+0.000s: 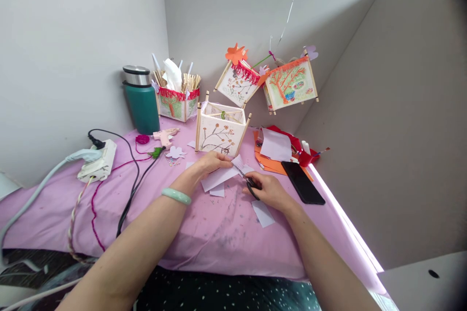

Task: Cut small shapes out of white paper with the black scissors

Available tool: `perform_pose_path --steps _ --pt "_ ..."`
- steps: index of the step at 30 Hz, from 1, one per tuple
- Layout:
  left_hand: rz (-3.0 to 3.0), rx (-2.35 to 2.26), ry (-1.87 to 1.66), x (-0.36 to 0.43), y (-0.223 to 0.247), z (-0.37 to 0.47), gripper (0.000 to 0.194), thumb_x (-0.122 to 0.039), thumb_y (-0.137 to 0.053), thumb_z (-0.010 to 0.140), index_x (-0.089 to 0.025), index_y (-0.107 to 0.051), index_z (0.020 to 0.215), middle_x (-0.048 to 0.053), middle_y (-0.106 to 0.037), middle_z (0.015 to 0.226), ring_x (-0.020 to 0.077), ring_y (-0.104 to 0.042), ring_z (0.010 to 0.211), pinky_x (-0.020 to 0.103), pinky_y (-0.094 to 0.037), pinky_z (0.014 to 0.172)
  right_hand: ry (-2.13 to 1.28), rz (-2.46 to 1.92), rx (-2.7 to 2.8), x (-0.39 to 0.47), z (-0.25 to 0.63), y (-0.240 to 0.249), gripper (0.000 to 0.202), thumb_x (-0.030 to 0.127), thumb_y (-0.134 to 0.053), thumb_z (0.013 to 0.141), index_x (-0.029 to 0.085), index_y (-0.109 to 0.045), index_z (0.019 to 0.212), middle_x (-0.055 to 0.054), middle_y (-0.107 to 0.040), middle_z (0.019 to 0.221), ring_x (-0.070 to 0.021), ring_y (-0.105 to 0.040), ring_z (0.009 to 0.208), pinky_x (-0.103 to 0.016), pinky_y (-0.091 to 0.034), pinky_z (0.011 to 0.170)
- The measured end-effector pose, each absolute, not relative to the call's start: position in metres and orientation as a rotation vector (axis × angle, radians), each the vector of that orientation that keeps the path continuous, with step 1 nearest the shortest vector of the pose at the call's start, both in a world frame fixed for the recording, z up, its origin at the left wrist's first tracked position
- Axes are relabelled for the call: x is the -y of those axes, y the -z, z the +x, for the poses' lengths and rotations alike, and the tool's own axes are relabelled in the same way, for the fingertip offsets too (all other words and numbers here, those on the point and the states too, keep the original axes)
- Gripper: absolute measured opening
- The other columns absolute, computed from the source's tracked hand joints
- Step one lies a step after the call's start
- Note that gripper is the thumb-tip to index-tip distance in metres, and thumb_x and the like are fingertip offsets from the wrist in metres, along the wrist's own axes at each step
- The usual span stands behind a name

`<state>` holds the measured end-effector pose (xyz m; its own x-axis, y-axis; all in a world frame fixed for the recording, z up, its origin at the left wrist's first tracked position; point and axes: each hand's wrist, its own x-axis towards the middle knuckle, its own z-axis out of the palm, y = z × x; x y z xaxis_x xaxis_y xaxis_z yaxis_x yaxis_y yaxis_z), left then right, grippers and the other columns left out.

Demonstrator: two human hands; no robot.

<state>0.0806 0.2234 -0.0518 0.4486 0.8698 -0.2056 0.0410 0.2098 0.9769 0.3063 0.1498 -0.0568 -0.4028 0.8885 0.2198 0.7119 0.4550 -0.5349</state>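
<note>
My left hand [216, 161] pinches a small piece of pale lilac paper [239, 162] between thumb and fingers. In my right hand [270, 188] are black-handled scissors [251, 184], their blades against the held paper; how far apart the blades stand is too small to tell. Beneath the hands lies a longer paper strip [216, 180], with a small scrap [217, 191] under its edge. Another paper offcut [263, 214] rests nearer me, below my right hand. Just behind my left hand stands a white lantern-like frame [222, 131] with wooden sticks and drawn blossoms.
Two decorated lanterns [239, 82] hang at the back. Left stand a green bottle [143, 107] and a stick-filled holder [175, 107]. A pink glue gun [166, 137], paper flower [176, 152] and power strip [98, 161] with cables lie left; a phone [302, 183] and orange paper [268, 162] lie right.
</note>
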Motion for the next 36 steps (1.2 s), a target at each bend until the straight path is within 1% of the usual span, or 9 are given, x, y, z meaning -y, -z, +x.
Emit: perform_pose_path --steps 14,24,32,36 --pt "1.262 -0.952 -0.694 -0.2181 0.0485 0.0849 0.031 -0.031 -0.081 0.050 -0.013 -0.069 0.073 0.002 -0.065 0.060 0.0136 -0.056 0.049 0.026 -0.041 0.049 -0.448 -1.377 2.204 -0.1487 0.2990 0.0563 0.037 0.047 -0.066 0.079 0.023 -0.062 0.106 0.001 -0.063 0.075 -0.0151 -0.054 0.065 -0.025 -0.036 0.060" --pt "1.287 -0.964 -0.689 -0.2174 0.0474 0.0842 0.029 -0.032 -0.079 0.052 -0.013 -0.068 0.071 0.002 -0.063 0.058 0.0133 -0.054 0.048 0.026 -0.040 0.048 -0.434 -1.387 2.201 -0.1505 0.2999 0.0599 0.035 0.047 -0.066 0.079 0.022 -0.062 0.103 0.002 -0.060 0.072 -0.0137 -0.052 0.063 -0.024 -0.036 0.059" --pt "1.298 -0.940 -0.691 -0.2182 0.0484 0.0832 0.031 -0.033 -0.079 0.051 -0.012 -0.069 0.072 0.002 -0.063 0.059 0.0131 -0.054 0.048 0.026 -0.040 0.048 -0.451 -1.380 2.189 -0.1504 0.2998 0.0596 0.034 0.046 -0.066 0.079 0.023 -0.062 0.104 0.002 -0.059 0.071 -0.0139 -0.052 0.063 -0.024 -0.036 0.059" --pt "1.279 -0.948 -0.746 -0.2217 0.0484 0.0811 0.032 -0.033 -0.079 0.052 -0.012 -0.070 0.074 0.003 -0.064 0.062 0.0124 -0.054 0.050 0.025 -0.039 0.049 -0.465 -1.372 2.191 -0.1487 0.3006 0.0566 0.034 0.046 -0.066 0.079 0.024 -0.061 0.104 0.003 -0.059 0.072 -0.0137 -0.051 0.063 -0.025 -0.036 0.060"
